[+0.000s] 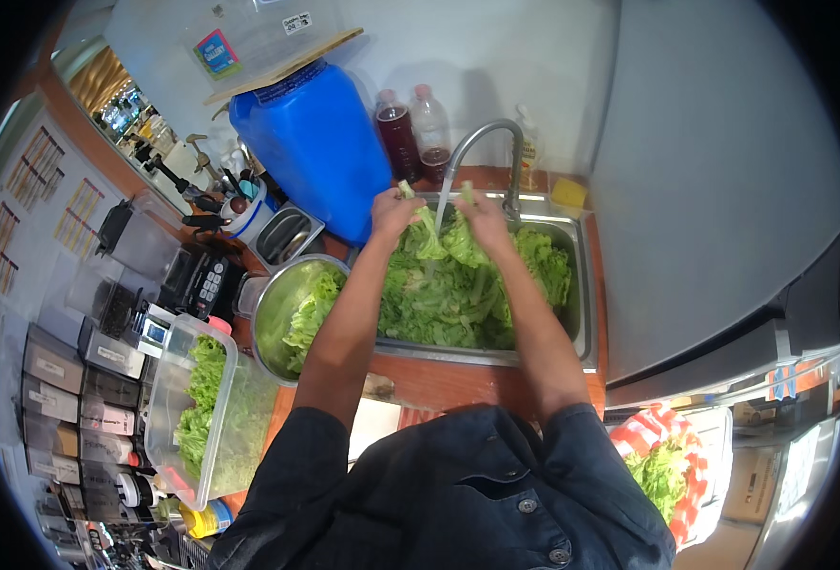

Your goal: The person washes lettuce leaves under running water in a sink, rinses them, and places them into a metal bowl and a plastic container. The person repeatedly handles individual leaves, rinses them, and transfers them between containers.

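Note:
Both hands are over a stainless steel sink (586, 335) full of green leaf lettuce (434, 306). My left hand (393, 214) grips a lettuce leaf (431, 242) by its pale stem, left of the water running from the curved faucet (488, 127). On the right of the stream, my right hand (483, 221) holds another piece of lettuce (460, 242) with its stem end up. The lower parts of both pieces hang just above the lettuce in the sink. Beside the sink on the left, a round steel bowl (270, 324) contains more lettuce leaves.
A blue plastic jug (320, 142) and two bottles (397, 135) stand behind the sink. A yellow sponge (568, 194) lies at its back right corner. At left are a clear plastic bin (227, 399) with lettuce and a black blender base (202, 281). A grey appliance panel (712, 178) rises at right.

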{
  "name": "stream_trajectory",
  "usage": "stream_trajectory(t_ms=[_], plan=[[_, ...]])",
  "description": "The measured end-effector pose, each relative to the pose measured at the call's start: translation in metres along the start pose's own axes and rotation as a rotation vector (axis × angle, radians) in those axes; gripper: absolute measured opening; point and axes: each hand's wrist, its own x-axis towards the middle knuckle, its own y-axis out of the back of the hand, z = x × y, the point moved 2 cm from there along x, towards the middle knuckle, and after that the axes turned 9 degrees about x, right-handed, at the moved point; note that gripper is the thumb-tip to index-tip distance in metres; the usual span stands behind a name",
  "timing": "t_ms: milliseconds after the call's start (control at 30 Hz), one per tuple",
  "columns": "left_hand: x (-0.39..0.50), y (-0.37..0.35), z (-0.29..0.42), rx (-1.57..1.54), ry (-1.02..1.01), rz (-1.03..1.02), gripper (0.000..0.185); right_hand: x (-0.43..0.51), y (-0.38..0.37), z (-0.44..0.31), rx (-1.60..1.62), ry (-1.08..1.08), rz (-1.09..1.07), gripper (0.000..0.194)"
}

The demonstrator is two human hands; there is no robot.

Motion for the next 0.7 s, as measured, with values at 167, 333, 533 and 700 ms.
stream_trajectory(t_ms=[167,333,533,700], plan=[[-0.003,-0.01,0.008,0.013,-0.02,-0.086,0.025,-0.009,-0.022,-0.007,-0.441,-0.008,-0.263,0.043],[-0.009,0.013,0.012,0.483,-0.116,0.165,0.033,-0.006,-0.008,0.01,0.253,-0.134,0.053,0.035],[-0.008,0.025,0.004,0.271,-0.105,0.204,0.041,-0.006,0.006,0.012,0.351,-0.128,0.006,0.033],[-0.015,0.015,0.011,0.241,-0.12,0.254,0.047,-0.022,-0.018,-0.019,0.027,-0.019,-0.114,0.038]])
